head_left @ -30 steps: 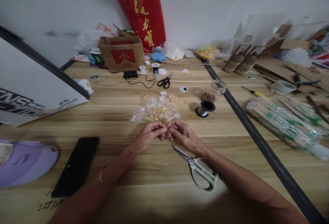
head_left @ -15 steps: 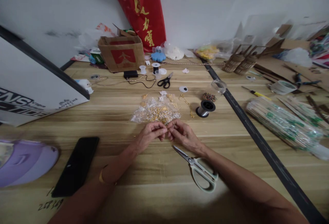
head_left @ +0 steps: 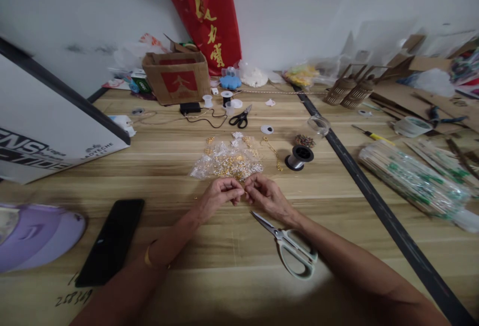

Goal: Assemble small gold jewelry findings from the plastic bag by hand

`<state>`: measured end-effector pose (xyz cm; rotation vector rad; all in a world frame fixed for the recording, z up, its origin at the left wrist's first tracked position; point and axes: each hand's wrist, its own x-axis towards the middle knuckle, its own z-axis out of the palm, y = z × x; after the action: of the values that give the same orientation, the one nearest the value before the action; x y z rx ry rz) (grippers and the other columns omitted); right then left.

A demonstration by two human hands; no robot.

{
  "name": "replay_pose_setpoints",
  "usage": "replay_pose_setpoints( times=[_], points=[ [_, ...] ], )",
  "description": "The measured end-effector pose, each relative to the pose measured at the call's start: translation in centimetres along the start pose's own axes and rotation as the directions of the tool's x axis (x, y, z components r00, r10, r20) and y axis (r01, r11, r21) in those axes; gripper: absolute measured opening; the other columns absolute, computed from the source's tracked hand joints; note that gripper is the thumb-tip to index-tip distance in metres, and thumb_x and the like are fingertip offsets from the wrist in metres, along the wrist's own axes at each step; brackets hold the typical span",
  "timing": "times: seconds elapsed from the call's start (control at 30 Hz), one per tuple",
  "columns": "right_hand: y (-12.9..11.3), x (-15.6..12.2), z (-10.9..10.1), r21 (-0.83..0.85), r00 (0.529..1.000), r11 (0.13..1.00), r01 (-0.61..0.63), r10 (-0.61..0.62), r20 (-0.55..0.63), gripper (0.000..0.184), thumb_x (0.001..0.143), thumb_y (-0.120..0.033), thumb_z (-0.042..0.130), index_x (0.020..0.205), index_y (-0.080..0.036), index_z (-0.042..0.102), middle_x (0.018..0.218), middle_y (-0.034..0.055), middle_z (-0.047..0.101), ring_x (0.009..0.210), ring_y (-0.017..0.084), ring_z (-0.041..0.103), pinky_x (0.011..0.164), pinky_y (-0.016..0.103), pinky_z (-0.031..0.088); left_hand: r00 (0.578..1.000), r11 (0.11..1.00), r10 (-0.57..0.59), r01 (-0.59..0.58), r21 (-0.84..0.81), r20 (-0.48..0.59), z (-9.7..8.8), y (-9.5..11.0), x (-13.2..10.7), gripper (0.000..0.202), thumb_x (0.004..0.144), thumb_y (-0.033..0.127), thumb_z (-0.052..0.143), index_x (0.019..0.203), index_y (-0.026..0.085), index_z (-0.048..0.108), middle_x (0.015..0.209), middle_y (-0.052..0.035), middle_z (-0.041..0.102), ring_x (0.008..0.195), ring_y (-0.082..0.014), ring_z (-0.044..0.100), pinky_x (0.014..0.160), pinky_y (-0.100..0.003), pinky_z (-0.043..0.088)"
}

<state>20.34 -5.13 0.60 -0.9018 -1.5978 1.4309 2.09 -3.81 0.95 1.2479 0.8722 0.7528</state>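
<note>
My left hand [head_left: 217, 197] and my right hand [head_left: 266, 195] meet fingertip to fingertip over the wooden table [head_left: 168, 166]. Both are pinched on something tiny and gold-coloured that I cannot make out. Just beyond the fingers lies a clear plastic bag of small gold findings [head_left: 229, 161]. A gold chain [head_left: 274, 153] lies to its right, beside a spool of thin wire [head_left: 298, 158]. Pale-handled scissors [head_left: 290, 246] lie on the table under my right wrist.
A black phone [head_left: 111, 241] and a purple cap [head_left: 35, 236] lie at the left. Black scissors [head_left: 240, 117], a cardboard box [head_left: 176, 77] and a red bag [head_left: 207, 16] sit at the back. Bagged sticks [head_left: 411, 178] and a black strip [head_left: 374, 198] lie at the right.
</note>
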Motion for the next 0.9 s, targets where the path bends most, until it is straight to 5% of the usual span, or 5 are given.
replay_pose_setpoints(
  times=[0.5,0.9],
  points=[
    [-0.3,0.13,0.31,0.058,0.999,0.998,-0.03,0.031,-0.017,0.032,0.085,-0.048,0.056,0.086,-0.016,0.05,0.065,-0.0015,0.054,0.054,0.009,0.049,0.051,0.021,0.039,1.0,0.999,-0.029,0.029,-0.038,-0.003,0.11,-0.26,0.12,0.024,0.067,0.03,0.073,0.077,0.011,0.061,0.063,0.0009,0.06,0.054,-0.0076,0.054,0.055,-0.021,0.045],
    [-0.12,0.37,0.38,0.166,0.997,0.984,-0.065,0.071,-0.029,0.034,0.081,-0.049,0.06,0.084,-0.018,0.047,0.061,-0.0037,0.054,0.047,0.008,0.05,0.046,0.02,0.041,0.994,0.993,0.097,-0.093,0.067,-0.049,0.92,-0.2,0.02,0.021,0.068,0.028,0.073,0.074,0.011,0.063,0.064,-0.0016,0.063,0.058,-0.0094,0.057,0.057,-0.021,0.045]
  ],
)
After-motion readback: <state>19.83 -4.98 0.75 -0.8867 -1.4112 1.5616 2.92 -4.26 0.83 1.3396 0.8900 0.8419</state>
